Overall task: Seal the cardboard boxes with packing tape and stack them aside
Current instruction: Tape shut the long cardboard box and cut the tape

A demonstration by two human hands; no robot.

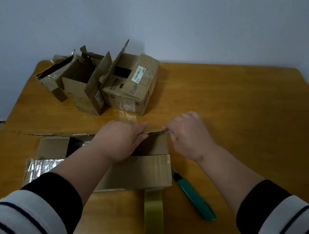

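An open cardboard box (138,174) lies in front of me on the wooden table (238,109). Its far flap (58,133) stands up along the back edge. My left hand (121,139) and my right hand (187,134) both pinch the edge of that far flap, close together near its right end. A roll of yellowish packing tape (153,212) stands on edge just in front of the box. A green utility knife (194,196) lies to the right of the roll.
Three more open cardboard boxes stand at the back left of the table: one with a label (135,87), a taller one (84,91), and a partly hidden one (51,79) behind. A pale wall runs behind the table.
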